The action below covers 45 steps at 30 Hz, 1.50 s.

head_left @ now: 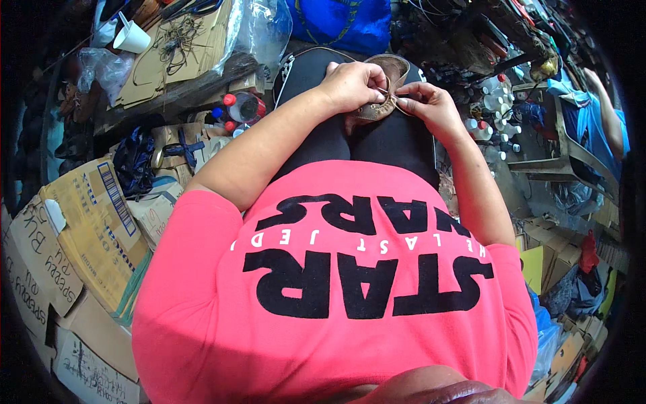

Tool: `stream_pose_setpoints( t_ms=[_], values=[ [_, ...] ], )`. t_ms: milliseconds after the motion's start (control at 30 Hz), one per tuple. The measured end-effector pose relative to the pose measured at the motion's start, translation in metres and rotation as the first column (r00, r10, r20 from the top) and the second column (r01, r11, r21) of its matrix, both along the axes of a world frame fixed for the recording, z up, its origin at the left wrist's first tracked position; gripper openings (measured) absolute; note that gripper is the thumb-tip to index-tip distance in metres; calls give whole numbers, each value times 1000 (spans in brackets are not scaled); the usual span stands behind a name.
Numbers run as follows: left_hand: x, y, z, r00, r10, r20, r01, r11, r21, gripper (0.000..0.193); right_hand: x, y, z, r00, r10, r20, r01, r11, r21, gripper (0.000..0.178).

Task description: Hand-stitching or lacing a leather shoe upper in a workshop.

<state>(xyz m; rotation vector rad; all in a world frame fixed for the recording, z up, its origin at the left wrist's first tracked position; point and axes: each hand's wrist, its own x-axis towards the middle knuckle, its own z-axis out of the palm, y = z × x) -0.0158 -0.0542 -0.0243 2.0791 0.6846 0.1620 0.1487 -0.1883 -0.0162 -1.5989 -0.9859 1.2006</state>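
Note:
A brown shoe (371, 114) rests between my thighs, its opening facing away from me and a few eyelets along its side. My left hand (351, 86) bends over it from the left, fingers pinched on a thin brown shoelace (387, 86) near the eyelets. From the other side my right hand (432, 109) comes in with thumb and forefinger pinched on the lace too. The two sets of fingertips are close together over the front of the shoe. Exactly how the lace is threaded is too small to make out.
Left of my legs lie bottles with red caps (246, 106) and cardboard boxes (94, 225). A white cup (132, 38) stands at far left. Beyond my knees is a blue bag (346, 25). Several white bottles (496, 101) and a stool-like frame (568, 145) are at right, near another person's arm (607, 114).

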Motion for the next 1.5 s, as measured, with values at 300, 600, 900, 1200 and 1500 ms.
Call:
stream_pose_setpoints(
  t_ms=[300,600,900,1200,1500],
  values=[
    [-11,16,12,957,-253,139,203,932,299,12,14,-1,0,938,102,333,-164,972,165,10],
    [-11,9,22,969,-245,-38,248,959,138,13,23,-27,2,928,70,367,-133,980,149,13],
    [0,9,25,930,-366,-40,363,894,264,13,54,-26,19,934,-7,358,-28,995,95,19],
    [-2,7,18,954,-299,-28,300,939,169,13,25,-42,12,997,68,-29,-68,998,-5,11],
    [-1,11,23,923,-385,-27,382,900,210,13,64,-8,40,389,-175,905,68,985,161,15]
  ],
)
